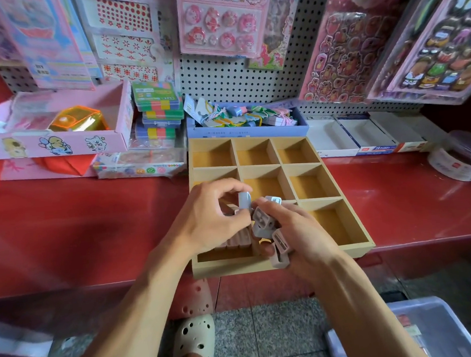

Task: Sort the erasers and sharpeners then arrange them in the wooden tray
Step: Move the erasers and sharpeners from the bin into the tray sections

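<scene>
On the left of the red shelf (92,216) sits a pink box (53,141), then a stack of three colourful cases (158,111). At the middle lies the tray (339,199), nine compartments in three rows. Four pinkish erasers (237,238) stand in a row in its near-left compartment (partly hidden). Above them the left hand (209,222) pinches one grey sharpener (244,200). Just beside it, the right hand (296,229) grips a bunch of at least three sharpeners (268,226) over the tray's near-middle compartment.
</scene>
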Motion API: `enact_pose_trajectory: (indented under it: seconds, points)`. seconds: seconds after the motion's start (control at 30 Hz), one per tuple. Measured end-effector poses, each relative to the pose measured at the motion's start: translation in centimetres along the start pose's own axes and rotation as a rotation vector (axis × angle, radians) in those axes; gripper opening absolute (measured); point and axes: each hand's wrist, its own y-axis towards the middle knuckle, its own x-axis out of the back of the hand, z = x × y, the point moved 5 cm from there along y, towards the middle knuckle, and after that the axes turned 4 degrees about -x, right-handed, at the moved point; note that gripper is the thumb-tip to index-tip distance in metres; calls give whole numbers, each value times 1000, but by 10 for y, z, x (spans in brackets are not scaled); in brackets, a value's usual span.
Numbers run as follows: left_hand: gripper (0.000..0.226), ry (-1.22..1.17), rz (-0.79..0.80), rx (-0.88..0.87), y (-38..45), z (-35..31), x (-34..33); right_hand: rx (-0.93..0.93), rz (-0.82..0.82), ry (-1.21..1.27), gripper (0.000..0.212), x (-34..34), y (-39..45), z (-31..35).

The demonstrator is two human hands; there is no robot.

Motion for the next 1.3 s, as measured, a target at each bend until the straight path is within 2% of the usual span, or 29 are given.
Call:
enact_pose_trajectory:
  seconds: [0.07,0.23,0.47,0.77,0.93,1.1,1.17,1.3]
  points:
    - [30,66,7,17,-1,2,6,-17,-30,-9,24,3,0,0]
    - [36,444,115,103,-6,18,16,-3,-158,-69,28,21,2,-2]
    - [30,686,187,113,-4,17,5,8,-169,-48,26,30,6,-7]
    - [37,673,133,128,-5,16,12,9,-183,-38,24,35,7,-9]
    - [22,681,162,122,-1,20,4,1,-182,-43,26,33,6,-7]
    - [21,686,151,89,3,24,1,-9,-177,-41,25,30,7,-6]
    - [19,604,120,72,3,20,0,-5,-172,-30,23,27,7,-6]
    - [23,175,34,45,2,3,-4,-7,-112,33,23,15,6,-4]
